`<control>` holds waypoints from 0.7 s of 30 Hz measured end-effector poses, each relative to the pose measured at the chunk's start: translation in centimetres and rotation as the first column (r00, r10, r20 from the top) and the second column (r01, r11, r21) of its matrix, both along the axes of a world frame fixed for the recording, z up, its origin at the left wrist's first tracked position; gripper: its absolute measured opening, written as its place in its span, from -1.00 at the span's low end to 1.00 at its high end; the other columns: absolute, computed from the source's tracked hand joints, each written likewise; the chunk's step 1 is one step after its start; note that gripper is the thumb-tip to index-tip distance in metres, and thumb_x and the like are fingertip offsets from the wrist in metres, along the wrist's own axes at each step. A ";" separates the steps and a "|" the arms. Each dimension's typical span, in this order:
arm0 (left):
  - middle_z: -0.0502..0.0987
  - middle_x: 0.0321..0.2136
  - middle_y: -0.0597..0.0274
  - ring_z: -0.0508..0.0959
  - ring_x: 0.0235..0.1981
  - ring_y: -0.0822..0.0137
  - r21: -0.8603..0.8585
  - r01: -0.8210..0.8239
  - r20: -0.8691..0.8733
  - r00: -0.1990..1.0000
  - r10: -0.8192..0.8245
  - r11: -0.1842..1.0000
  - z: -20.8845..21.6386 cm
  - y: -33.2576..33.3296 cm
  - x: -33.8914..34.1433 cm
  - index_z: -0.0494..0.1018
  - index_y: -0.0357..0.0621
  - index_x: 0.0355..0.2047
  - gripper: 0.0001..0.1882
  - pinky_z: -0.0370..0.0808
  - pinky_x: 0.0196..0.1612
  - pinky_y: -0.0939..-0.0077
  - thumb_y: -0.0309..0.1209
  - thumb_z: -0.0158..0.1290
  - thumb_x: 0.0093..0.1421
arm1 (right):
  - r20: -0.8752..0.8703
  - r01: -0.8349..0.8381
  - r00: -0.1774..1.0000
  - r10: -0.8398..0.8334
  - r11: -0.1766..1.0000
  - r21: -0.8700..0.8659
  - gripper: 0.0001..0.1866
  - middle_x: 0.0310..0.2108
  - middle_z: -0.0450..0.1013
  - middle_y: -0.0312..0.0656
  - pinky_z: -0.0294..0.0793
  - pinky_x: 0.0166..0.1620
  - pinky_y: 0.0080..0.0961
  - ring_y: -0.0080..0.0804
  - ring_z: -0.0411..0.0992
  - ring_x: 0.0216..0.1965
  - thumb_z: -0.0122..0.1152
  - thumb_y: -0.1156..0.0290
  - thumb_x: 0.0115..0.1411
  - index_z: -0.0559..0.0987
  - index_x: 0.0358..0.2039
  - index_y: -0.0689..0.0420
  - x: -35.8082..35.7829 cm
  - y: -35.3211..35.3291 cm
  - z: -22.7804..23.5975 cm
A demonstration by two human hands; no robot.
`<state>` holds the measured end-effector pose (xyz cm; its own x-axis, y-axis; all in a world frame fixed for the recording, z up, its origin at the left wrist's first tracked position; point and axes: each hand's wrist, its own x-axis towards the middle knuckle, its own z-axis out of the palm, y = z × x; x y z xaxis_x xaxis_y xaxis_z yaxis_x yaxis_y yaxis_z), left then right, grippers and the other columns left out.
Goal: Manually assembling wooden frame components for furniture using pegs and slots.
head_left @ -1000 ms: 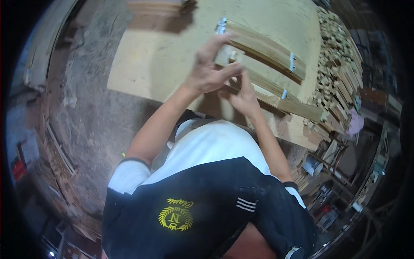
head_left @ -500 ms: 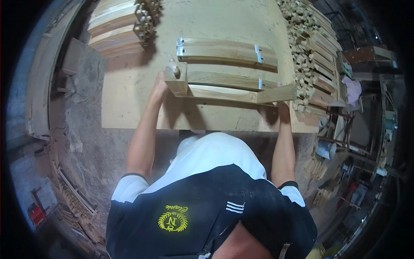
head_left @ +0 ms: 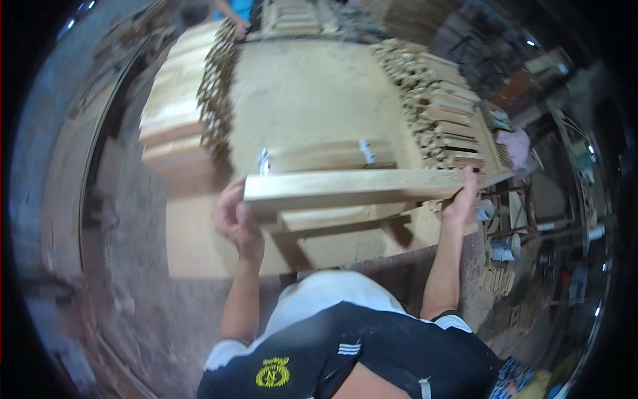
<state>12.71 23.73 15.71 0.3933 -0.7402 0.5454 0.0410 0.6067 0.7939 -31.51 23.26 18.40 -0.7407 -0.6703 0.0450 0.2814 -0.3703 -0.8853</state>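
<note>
Raised over the table is a pale wooden frame [head_left: 352, 189], with one thick squared bar running crosswise along its top. My left hand [head_left: 239, 219] is closed round its left end, fingers curled at the corner. At the other end my right hand [head_left: 460, 201] grips the wood, thumb pointing up along it. The lower parts of the frame are partly hidden behind the bar and blurred. Just beyond it, a pair of wooden bars [head_left: 325, 156] with shiny strips near both ends lies on the pale tabletop [head_left: 306, 86].
A tall stack of wooden bars [head_left: 179, 100] stands on the table's left side. Along its right side is a long pile of wooden pieces [head_left: 432, 100]. Another person's hand [head_left: 240, 28] reaches in at the far left, beside more slatted wood [head_left: 292, 16].
The wooden frame has been lifted and turned, so a long bar now faces up. My hands have risen with it. The view has tilted, showing the table's far end and another person.
</note>
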 end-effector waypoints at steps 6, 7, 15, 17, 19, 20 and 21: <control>0.53 -0.15 0.00 0.49 -0.05 0.21 0.164 0.040 0.149 0.987 -0.065 0.986 1.2 -0.3 -0.4 0.48 -0.46 -0.03 -0.55 0.39 0.09 0.32 -0.25 0.01 0.27 | -0.046 -0.027 0.999 0.025 0.998 -0.055 -0.86 -0.26 0.51 -0.37 0.41 -0.04 -0.52 -0.57 0.44 -0.20 0.22 0.37 0.30 0.59 -0.19 0.13 -0.7 0.5 -0.9; 0.53 -0.16 -0.01 0.50 -0.07 0.20 0.120 0.037 0.164 0.985 -0.056 0.992 0.8 -0.2 -0.4 0.49 -0.46 -0.06 -0.56 0.40 0.07 0.30 -0.28 -0.01 0.24 | -0.071 -0.031 0.997 0.028 0.999 -0.040 -0.87 -0.27 0.51 -0.38 0.39 -0.03 -0.54 -0.58 0.44 -0.21 0.22 0.37 0.30 0.60 -0.20 0.13 -0.8 0.6 -1.0; 0.56 -0.26 -0.04 0.46 -0.23 0.12 -0.141 0.010 0.187 0.982 0.017 0.990 -0.3 -0.5 -0.5 0.52 -0.40 -0.10 -0.59 0.42 -0.16 0.23 -0.24 0.00 0.25 | -0.246 -0.153 0.952 0.183 0.979 0.134 -0.92 -0.36 0.50 -0.40 0.36 -0.15 -0.63 -0.66 0.41 -0.28 0.23 0.43 0.22 0.60 -0.28 0.12 -1.5 2.5 0.7; 0.56 -0.26 -0.05 0.46 -0.23 0.11 -0.150 0.024 0.190 0.982 0.005 0.988 -0.5 -0.5 -0.5 0.51 -0.39 -0.09 -0.58 0.42 -0.17 0.22 -0.23 0.00 0.26 | -0.320 -0.138 0.929 0.189 0.975 0.174 -0.93 -0.37 0.49 -0.40 0.37 -0.18 -0.64 -0.67 0.41 -0.31 0.22 0.43 0.22 0.59 -0.30 0.11 -1.5 3.5 0.9; 0.56 -0.25 -0.05 0.47 -0.22 0.09 -0.167 0.020 0.233 0.972 0.020 0.986 -1.0 -0.6 -0.3 0.51 -0.39 -0.09 -0.57 0.43 -0.16 0.20 -0.22 -0.02 0.26 | -0.270 -0.106 0.952 0.142 0.984 0.144 -0.92 -0.40 0.47 -0.40 0.37 -0.19 -0.65 -0.68 0.41 -0.33 0.22 0.41 0.23 0.57 -0.31 0.12 -0.9 4.4 1.0; 0.56 -0.25 -0.06 0.47 -0.22 0.09 -0.175 0.019 0.259 0.966 0.028 0.984 -1.0 -0.4 -0.1 0.51 -0.40 -0.09 -0.57 0.43 -0.15 0.20 -0.22 -0.03 0.27 | -0.227 -0.109 0.965 0.133 0.987 0.115 -0.92 -0.40 0.47 -0.40 0.36 -0.19 -0.65 -0.68 0.41 -0.33 0.21 0.42 0.23 0.57 -0.31 0.13 0.0 4.6 1.5; 0.56 -0.25 -0.06 0.48 -0.20 0.08 -0.144 -0.011 0.256 0.966 0.047 0.990 -1.3 -0.2 0.1 0.51 -0.40 -0.09 -0.56 0.44 -0.13 0.19 -0.21 -0.04 0.26 | -0.185 -0.110 0.975 0.125 0.990 0.086 -0.93 -0.41 0.47 -0.40 0.36 -0.19 -0.65 -0.68 0.41 -0.33 0.20 0.42 0.23 0.56 -0.32 0.13 0.3 4.9 1.5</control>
